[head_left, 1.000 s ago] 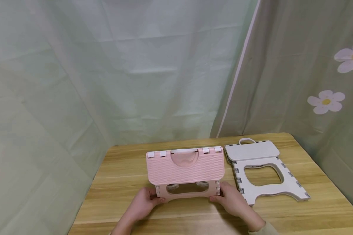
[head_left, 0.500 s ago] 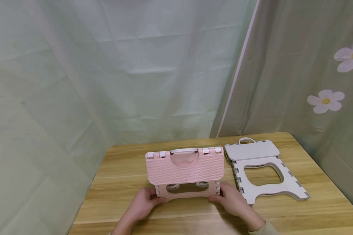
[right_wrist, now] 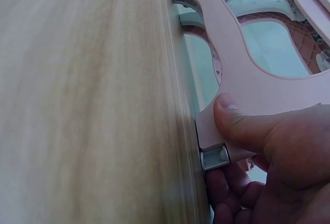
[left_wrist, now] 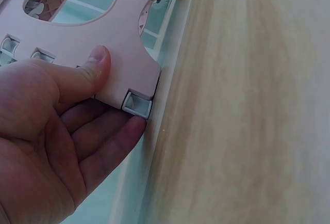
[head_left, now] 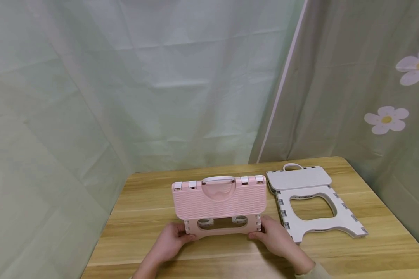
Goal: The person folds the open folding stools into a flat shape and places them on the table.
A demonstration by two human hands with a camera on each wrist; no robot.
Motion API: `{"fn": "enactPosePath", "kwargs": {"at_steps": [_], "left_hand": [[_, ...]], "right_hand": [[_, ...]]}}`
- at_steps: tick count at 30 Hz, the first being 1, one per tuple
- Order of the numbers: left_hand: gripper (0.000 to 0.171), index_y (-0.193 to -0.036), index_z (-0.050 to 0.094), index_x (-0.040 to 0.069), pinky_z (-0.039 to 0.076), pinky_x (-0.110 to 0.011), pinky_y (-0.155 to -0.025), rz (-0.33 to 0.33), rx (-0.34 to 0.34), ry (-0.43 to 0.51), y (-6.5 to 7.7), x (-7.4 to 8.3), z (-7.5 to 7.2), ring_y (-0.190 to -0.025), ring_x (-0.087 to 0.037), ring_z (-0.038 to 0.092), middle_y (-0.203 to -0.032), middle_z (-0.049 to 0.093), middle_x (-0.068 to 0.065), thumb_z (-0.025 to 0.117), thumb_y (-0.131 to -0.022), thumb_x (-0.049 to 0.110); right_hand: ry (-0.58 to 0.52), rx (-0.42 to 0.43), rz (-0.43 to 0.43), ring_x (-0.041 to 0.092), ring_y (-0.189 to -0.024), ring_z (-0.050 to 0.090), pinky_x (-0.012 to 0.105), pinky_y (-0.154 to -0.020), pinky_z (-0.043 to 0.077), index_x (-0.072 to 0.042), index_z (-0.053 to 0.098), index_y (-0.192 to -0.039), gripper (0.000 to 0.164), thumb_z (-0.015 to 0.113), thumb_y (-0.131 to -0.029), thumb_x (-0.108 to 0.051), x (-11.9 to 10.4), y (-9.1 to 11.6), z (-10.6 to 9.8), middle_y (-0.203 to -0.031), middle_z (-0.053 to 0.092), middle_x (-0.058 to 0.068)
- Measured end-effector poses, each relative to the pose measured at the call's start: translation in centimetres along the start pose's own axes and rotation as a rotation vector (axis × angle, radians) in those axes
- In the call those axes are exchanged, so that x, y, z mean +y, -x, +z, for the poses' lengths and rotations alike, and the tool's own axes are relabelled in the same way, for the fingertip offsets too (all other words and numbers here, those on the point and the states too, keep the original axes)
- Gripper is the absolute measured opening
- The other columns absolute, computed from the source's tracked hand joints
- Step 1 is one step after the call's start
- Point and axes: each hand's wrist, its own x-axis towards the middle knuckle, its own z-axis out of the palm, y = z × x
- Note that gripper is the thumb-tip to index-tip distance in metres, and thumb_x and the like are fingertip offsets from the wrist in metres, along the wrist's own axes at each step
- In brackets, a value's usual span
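Note:
A pink folding stool (head_left: 216,207) stands partly unfolded on the wooden table, its textured top tilted toward me and its white handle at the upper edge. My left hand (head_left: 172,241) grips the lower left corner of its near leg panel. In the left wrist view the thumb (left_wrist: 98,72) lies on the panel's face, with the other fingers behind its edge. My right hand (head_left: 274,236) holds the opposite lower corner the same way, its thumb (right_wrist: 229,115) on the pink panel in the right wrist view. The stool's far legs are mostly hidden.
To the right, a white folding stool (head_left: 314,209) lies folded flat on the wooden table (head_left: 150,201), close to my right hand. Pale green curtains (head_left: 195,97) hang behind and at the left. A grey-green curtain with flowers (head_left: 335,97) hangs at the right.
The pink stool's top has tipped slightly further toward me, and its back edge and handle sit a little lower. Both hands have kept their place on the leg panel.

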Motion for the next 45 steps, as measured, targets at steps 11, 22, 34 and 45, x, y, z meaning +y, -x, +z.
{"fn": "enactPosePath", "kwargs": {"at_steps": [11, 22, 34, 45], "left_hand": [[0.011, -0.104, 0.083, 0.010, 0.052, -0.023, -0.073, -0.032, -0.017, -0.010, -0.37, 0.05, -0.07, -0.082, -0.005, 0.068, -0.095, 0.080, 0.006, 0.081, -0.096, 0.018], [0.012, -0.103, 0.083, 0.009, 0.052, -0.024, -0.071, -0.030, -0.013, -0.022, -0.67, -0.07, -0.02, -0.079, -0.006, 0.066, -0.093, 0.080, 0.006, 0.082, -0.095, 0.018], [0.012, -0.103, 0.082, 0.007, 0.052, -0.024, -0.072, -0.037, 0.005, -0.018, -0.73, -0.05, 0.19, -0.079, -0.006, 0.066, -0.093, 0.080, 0.004, 0.082, -0.095, 0.015], [0.019, -0.107, 0.080, 0.003, 0.055, -0.025, -0.077, -0.046, 0.013, 0.032, -0.70, -0.11, 0.22, -0.087, -0.010, 0.071, -0.099, 0.080, -0.002, 0.084, -0.093, 0.016]], "right_hand": [[0.009, -0.003, 0.015, 0.029, -0.116, 0.068, 0.054, -0.099, 0.053, -0.023, 0.074, -0.119, 0.041, 0.088, -0.085, -0.039, 0.09, -0.17, 0.01, -0.117, 0.073, 0.000], [0.005, -0.006, 0.015, 0.029, -0.114, 0.068, 0.054, -0.097, 0.054, -0.024, 0.075, -0.114, 0.035, 0.088, -0.085, -0.038, -0.06, -0.30, -0.10, -0.114, 0.073, -0.002], [-0.020, 0.002, 0.042, 0.029, -0.112, 0.069, 0.055, -0.097, 0.054, -0.023, 0.075, -0.112, 0.034, 0.089, -0.084, -0.038, -0.11, -0.38, -0.07, -0.113, 0.074, -0.002], [-0.061, 0.053, 0.148, 0.018, -0.088, 0.064, 0.042, -0.078, 0.054, -0.008, 0.063, -0.117, 0.061, 0.098, -0.075, -0.036, 0.02, -0.82, -0.11, -0.094, 0.068, -0.002]]}}
